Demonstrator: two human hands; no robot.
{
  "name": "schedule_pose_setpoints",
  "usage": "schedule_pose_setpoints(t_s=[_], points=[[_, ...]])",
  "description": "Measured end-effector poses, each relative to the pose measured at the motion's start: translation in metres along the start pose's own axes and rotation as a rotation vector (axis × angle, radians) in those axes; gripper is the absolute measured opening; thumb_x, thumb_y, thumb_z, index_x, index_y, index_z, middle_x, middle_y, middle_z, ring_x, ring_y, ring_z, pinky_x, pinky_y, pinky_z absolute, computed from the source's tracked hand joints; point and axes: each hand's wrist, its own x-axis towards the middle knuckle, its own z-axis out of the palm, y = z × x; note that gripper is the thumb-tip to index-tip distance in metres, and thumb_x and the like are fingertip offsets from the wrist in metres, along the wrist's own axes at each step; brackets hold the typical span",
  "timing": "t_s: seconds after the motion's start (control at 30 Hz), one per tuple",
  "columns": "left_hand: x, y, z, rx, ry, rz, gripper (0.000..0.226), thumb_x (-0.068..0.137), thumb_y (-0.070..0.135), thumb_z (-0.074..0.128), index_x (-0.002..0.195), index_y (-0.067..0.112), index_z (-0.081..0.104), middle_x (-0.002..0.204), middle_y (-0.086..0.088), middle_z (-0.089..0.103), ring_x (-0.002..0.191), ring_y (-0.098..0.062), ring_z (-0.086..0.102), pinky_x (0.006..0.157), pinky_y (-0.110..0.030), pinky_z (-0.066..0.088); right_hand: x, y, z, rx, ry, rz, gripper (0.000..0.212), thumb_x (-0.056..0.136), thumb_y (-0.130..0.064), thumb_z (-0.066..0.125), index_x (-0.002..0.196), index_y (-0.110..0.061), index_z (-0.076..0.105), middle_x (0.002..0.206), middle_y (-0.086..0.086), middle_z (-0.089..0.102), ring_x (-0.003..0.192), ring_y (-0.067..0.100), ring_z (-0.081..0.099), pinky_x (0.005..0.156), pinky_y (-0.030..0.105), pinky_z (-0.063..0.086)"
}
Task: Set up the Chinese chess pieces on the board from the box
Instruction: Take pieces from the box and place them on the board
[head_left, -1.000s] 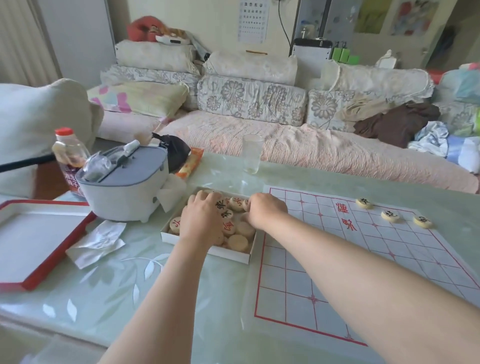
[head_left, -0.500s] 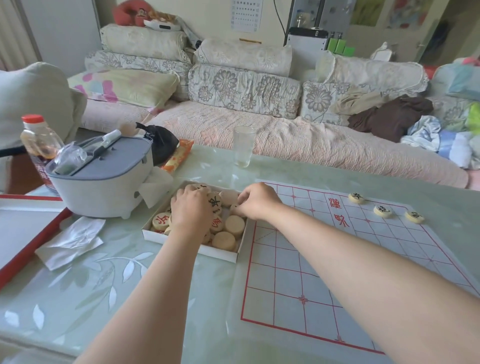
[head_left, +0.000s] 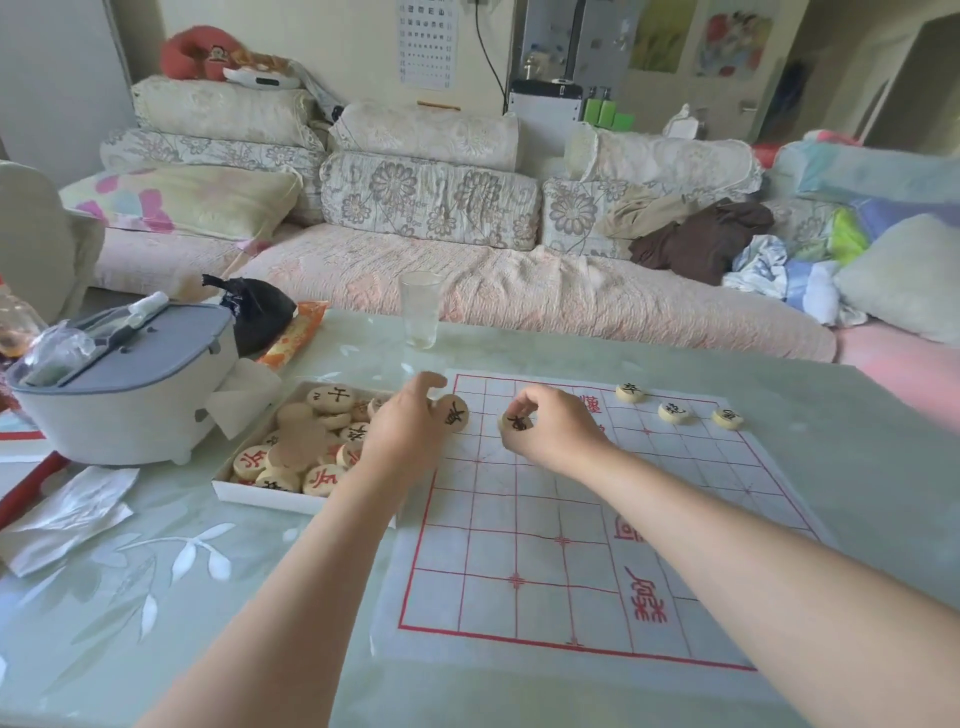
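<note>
Our right hand (head_left: 550, 436) pinches a round pale wooden chess piece (head_left: 518, 422) marked in black above the far left corner of the red-lined paper board (head_left: 519, 597); our left hand (head_left: 410, 431) grips a second black-marked wooden piece (head_left: 454, 412) beside the white cardboard box (head_left: 260, 496).

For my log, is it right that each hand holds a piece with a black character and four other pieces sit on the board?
Not quite: the head view shows three other pieces on the board, not four. The left hand and right hand do each hold a piece with a black character.
</note>
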Motion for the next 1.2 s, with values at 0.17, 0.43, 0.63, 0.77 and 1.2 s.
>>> schedule_pose_setpoints(t_s=[0.17, 0.43, 0.63, 0.77, 1.2], points=[[-0.018, 0.062, 0.048, 0.002, -0.250, 0.100, 0.036, 0.098, 0.007, 0.040, 0.128, 0.020, 0.056, 0.122, -0.002, 0.060, 0.100, -0.027, 0.061, 0.069, -0.021, 0.043, -0.030, 0.061, -0.049, -0.138, -0.021, 0.068, 0.010, 0.078, -0.029, 0.068, 0.087, -0.025, 0.065, 0.090, -0.012, 0.063, 0.082, 0.011, 0.060, 0.066, 0.024, 0.048], [-0.031, 0.123, 0.123, -0.103, -0.451, 0.072, 0.026, 0.099, 0.022, 0.044, 0.119, 0.027, 0.060, 0.104, -0.002, 0.061, 0.067, -0.016, 0.055, 0.048, -0.023, 0.043, -0.068, 0.149, -0.110, -0.233, -0.059, 0.165, 0.010, 0.083, -0.031, 0.066, 0.092, -0.026, 0.064, 0.099, -0.010, 0.063, 0.090, 0.012, 0.059, 0.071, 0.025, 0.047], [-0.034, 0.135, 0.152, -0.084, -0.515, 0.086, 0.026, 0.099, 0.024, 0.045, 0.119, 0.029, 0.060, 0.103, 0.003, 0.063, 0.058, -0.013, 0.052, 0.044, -0.020, 0.039, -0.077, 0.176, -0.128, -0.253, -0.082, 0.175, 0.016, 0.081, -0.044, 0.065, 0.092, -0.034, 0.063, 0.100, -0.017, 0.065, 0.093, 0.007, 0.058, 0.077, 0.027, 0.048], [-0.034, 0.135, 0.153, -0.010, -0.498, 0.141, 0.029, 0.094, 0.033, 0.053, 0.122, 0.030, 0.060, 0.118, 0.007, 0.054, 0.079, -0.011, 0.061, 0.055, -0.020, 0.048, -0.077, 0.180, -0.132, -0.290, -0.110, 0.133, 0.019, 0.081, -0.047, 0.063, 0.097, -0.035, 0.063, 0.102, -0.019, 0.063, 0.098, 0.006, 0.057, 0.085, 0.028, 0.049], [0.008, 0.163, 0.178, 0.020, -0.436, 0.213, 0.037, 0.090, 0.034, 0.051, 0.123, 0.019, 0.056, 0.117, -0.001, 0.052, 0.085, -0.018, 0.057, 0.058, -0.023, 0.044, -0.026, 0.208, -0.153, -0.347, 0.169, 0.202, 0.016, 0.089, -0.045, 0.058, 0.097, -0.032, 0.058, 0.107, -0.014, 0.062, 0.098, 0.016, 0.060, 0.077, 0.030, 0.047]])
